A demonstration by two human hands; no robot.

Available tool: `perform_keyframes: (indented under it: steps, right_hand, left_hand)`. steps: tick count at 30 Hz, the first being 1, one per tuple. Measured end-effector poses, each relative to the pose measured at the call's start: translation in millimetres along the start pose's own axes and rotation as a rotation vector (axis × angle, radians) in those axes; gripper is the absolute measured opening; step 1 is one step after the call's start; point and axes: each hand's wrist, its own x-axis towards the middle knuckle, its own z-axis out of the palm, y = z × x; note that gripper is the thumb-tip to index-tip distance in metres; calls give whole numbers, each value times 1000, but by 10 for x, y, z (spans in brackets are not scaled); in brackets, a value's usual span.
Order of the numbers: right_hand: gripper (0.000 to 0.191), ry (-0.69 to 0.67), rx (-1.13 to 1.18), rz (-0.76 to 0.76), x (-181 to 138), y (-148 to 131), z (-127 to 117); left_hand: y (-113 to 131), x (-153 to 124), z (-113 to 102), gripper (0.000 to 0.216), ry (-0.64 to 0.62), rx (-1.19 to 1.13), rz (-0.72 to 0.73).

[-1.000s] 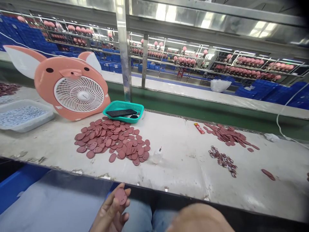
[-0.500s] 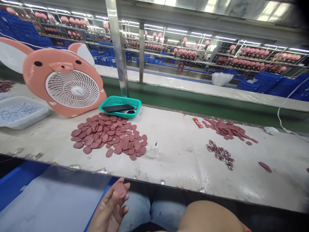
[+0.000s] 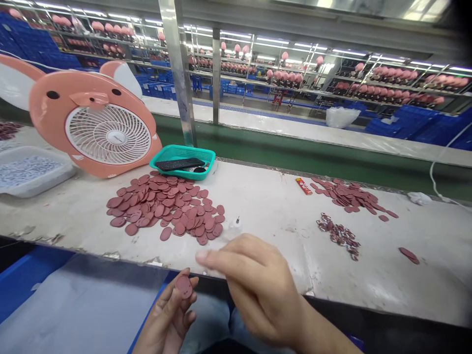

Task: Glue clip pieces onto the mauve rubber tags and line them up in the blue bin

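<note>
Near the table's front edge my left hand [image 3: 167,312] is closed, pinching a reddish-brown oval disc [image 3: 183,286] with small holes between thumb and fingers. To its right, my right hand [image 3: 263,290] reaches in over the edge. Its leading finger is stretched to the left, the others bend beneath it, and I see nothing in it. Just behind that hand a small translucent bottle with a dark needle tip [image 3: 236,226] stands on the table, partly covered by the fingers. A large heap of matching oval discs [image 3: 167,204] lies beyond my left hand.
A pink animal-shaped fan [image 3: 94,123] stands at the left, beside a white tray [image 3: 55,172] of small pieces. A green basket [image 3: 212,160] holds dark items. Rightward lie another disc pile [image 3: 350,195], small shiny parts [image 3: 339,236], a red packet [image 3: 304,186] and a few discs [image 3: 408,255].
My right hand has come into view from below and moved up beside the left hand, close to the bottle. My left hand keeps the disc almost in place.
</note>
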Motion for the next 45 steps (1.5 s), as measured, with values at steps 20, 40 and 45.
perform_keyframes:
  steps: [20,40,45]
  right_hand:
    - [45,-153,-809,-401,-96,640,118]
    - [56,-632,-714,-342,-342,1092,293]
    - [79,-773,-691,-269,-293,1053,289]
  left_hand:
    - [38,-95,103,33,44,43,108]
    - [289,100,23,27,29,3,227]
    - [251,183,-39,24,8,1,200]
